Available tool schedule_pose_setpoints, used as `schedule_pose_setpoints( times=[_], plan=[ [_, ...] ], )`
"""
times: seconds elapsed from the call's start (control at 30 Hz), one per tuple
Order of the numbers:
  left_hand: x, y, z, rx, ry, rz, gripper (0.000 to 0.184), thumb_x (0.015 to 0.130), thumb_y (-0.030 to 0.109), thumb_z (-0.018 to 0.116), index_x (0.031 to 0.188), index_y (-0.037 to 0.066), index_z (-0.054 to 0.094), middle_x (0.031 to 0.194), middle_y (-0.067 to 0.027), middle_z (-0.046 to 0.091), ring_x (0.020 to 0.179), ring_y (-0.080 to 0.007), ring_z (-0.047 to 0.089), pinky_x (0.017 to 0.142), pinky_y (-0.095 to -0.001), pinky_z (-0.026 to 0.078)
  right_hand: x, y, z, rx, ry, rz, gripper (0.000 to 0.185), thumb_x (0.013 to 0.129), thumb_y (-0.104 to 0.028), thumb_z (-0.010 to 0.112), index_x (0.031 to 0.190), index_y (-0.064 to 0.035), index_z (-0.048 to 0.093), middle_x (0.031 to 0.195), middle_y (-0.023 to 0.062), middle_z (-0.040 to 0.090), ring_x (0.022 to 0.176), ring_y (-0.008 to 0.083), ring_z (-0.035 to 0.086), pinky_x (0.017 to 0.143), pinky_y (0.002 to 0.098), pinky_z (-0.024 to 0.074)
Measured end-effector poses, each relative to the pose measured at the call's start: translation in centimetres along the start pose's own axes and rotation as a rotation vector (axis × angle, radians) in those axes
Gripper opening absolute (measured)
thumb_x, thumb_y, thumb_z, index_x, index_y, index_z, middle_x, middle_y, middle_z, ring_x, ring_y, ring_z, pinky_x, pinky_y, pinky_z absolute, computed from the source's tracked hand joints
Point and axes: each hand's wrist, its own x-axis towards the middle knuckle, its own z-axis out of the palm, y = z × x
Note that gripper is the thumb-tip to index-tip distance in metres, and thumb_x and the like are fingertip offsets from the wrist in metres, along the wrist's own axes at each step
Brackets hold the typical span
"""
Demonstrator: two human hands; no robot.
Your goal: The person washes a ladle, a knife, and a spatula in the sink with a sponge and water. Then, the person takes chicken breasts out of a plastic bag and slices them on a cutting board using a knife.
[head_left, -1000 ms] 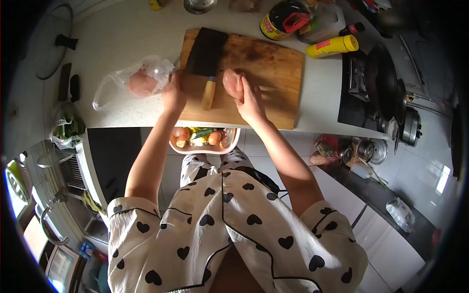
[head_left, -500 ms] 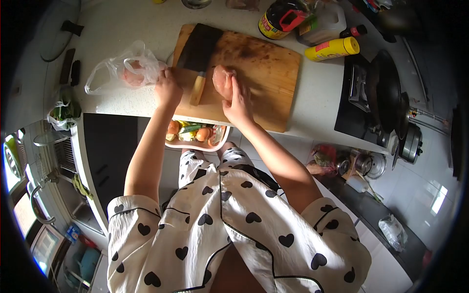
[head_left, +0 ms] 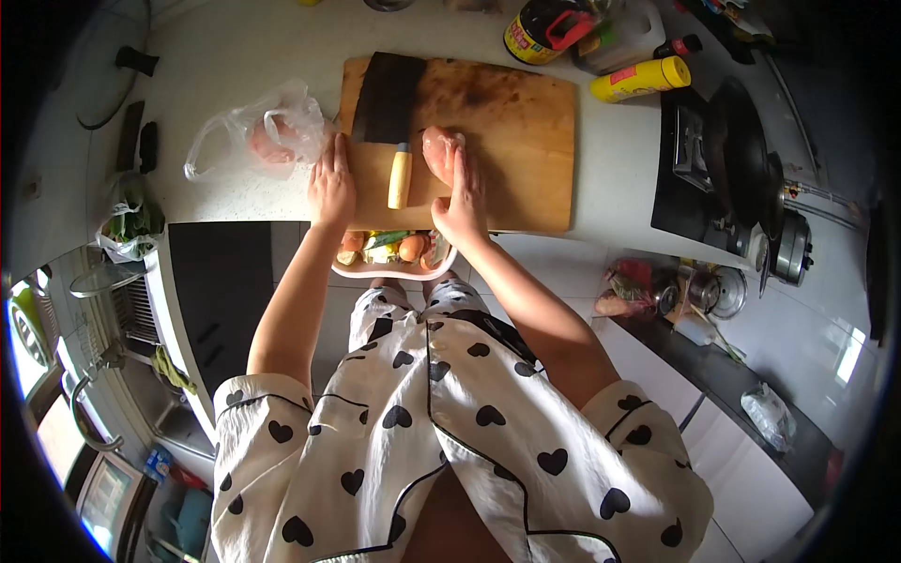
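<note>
On the middle of the wooden cutting board (head_left: 530,141) lies a raw chicken breast (head_left: 439,150), the right hand (head_left: 461,199) open, its extended fingers against the meat's right side. The left hand (head_left: 332,188), fingers straight and together, rests at the board's left edge, gripping nothing visible. A cleaver (head_left: 387,101) lies on the board between both hands; left of the board sits a plastic bag (head_left: 298,141) of raw meat (head_left: 267,141), and beyond its far right corner a yellow bottle (head_left: 641,80).

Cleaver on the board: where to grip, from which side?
Take the cleaver by its pale handle, probably from above on the person's side. The handle points toward the person; the broad blade lies beyond it on the cutting board. The left hand and right hand flank the handle without touching it.
</note>
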Motion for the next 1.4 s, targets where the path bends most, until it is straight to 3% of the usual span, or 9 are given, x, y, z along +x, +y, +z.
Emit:
schedule_pose_setpoints(
  times=[0.13,0.33,0.67,0.7,0.73,0.93,1.0,1.1,1.4],
  plan=[
    [1.3,-1.1,-0.2,0.022,0.018,0.101,0.055,0.080,0.007,0.042,0.134,0.008,0.034,0.135,-0.0099,0.039,0.115,-0.0286,0.046,0.097,-0.0372,0.037,-0.1,-0.7,0.3,0.002,-0.022,0.110,0.089,0.068,-0.006,0.062,0.141,-0.0076,0.011,0.140,0.0221,0.023,0.127,0.0413,0.023,0.105,0.0501,0.0178],
    [1.3,-1.2,-1.3,-0.228,-0.071,0.044,0.050,0.082,0.009,0.042,0.131,0.008,0.037,0.134,-0.0118,0.039,0.113,-0.0313,0.047,0.093,-0.0388,0.041,1.6,-6.5,0.9,0.012,0.012,0.067,0.052,0.076,-0.014,0.060,0.122,-0.0067,0.038,0.121,0.0208,0.044,0.103,0.0388,0.050,0.079,0.0430,0.0476],
    [-4.1,2.6,-6.6,-0.638,-0.069,0.100,0.036,0.078,-0.004,0.045,0.111,0.004,0.054,0.116,-0.0158,0.052,0.106,-0.0347,0.050,0.089,-0.0378,0.041,7.0,-7.5,4.1,0.147,0.048,0.519,0.046,0.064,-0.010,0.063,0.104,0.0021,0.045,0.095,0.0234,0.054,0.094,0.0355,0.054,0.081,0.0380,0.0461],
    [-4.3,2.9,-7.0,-0.667,-0.095,0.098,0.035,0.078,-0.004,0.045,0.111,0.004,0.054,0.115,-0.0158,0.052,0.106,-0.0347,0.051,0.089,-0.0379,0.042,7.5,-4.7,5.0,0.072,0.145,0.403,0.038,0.063,-0.009,0.062,0.096,0.0020,0.047,0.085,0.0188,0.056,0.076,0.0291,0.060,0.065,0.0355,0.0502],
    [-4.3,3.0,-7.1,-0.697,-0.122,0.096,0.035,0.078,-0.004,0.045,0.110,0.004,0.055,0.114,-0.0159,0.053,0.105,-0.0348,0.051,0.088,-0.0381,0.042,7.4,-7.6,1.2,0.632,0.012,0.669,0.034,0.065,-0.009,0.062,0.094,0.0004,0.047,0.078,0.0119,0.055,0.055,0.0199,0.058,0.046,0.0305,0.0478],
    [-2.5,4.7,-5.1,-0.690,-0.149,0.104,0.035,0.079,0.005,0.052,0.114,0.007,0.052,0.112,-0.0136,0.053,0.103,-0.0341,0.051,0.087,-0.0398,0.042,4.2,-6.2,-6.6,0.672,0.122,0.503,0.040,0.074,-0.002,0.059,0.111,-0.0054,0.042,0.075,0.0030,0.052,0.051,0.0082,0.048,0.042,0.0231,0.0394],
    [-1.4,6.4,-3.9,-0.673,-0.160,0.045,0.039,0.080,0.010,0.055,0.118,0.006,0.049,0.113,-0.0145,0.052,0.104,-0.0345,0.050,0.087,-0.0401,0.041,2.8,-3.0,-7.3,0.492,0.257,0.356,0.033,0.080,-0.019,0.065,0.103,-0.0052,0.047,0.069,0.0043,0.056,0.047,0.0078,0.048,0.041,0.0242,0.0376],
    [0.4,8.2,0.5,-0.774,-0.158,-0.054,0.051,0.077,0.022,0.062,0.122,0.006,0.044,0.113,-0.0164,0.051,0.103,-0.0349,0.050,0.087,-0.0402,0.042,2.0,-4.8,-10.6,0.393,0.118,0.560,0.029,0.082,-0.020,0.063,0.103,-0.0052,0.050,0.070,0.0063,0.058,0.057,0.0134,0.054,0.053,0.0274,0.0444],
    [4.3,12.4,2.3,-0.389,-0.275,-0.216,0.055,0.068,0.037,0.066,0.108,0.002,0.049,0.104,-0.0197,0.052,0.102,-0.0359,0.049,0.089,-0.0413,0.040,0.3,-1.2,-11.5,0.077,0.109,0.323,0.030,0.081,-0.020,0.062,0.105,-0.0057,0.052,0.087,0.0169,0.062,0.076,0.0327,0.061,0.064,0.0369,0.0483]
  ],
)
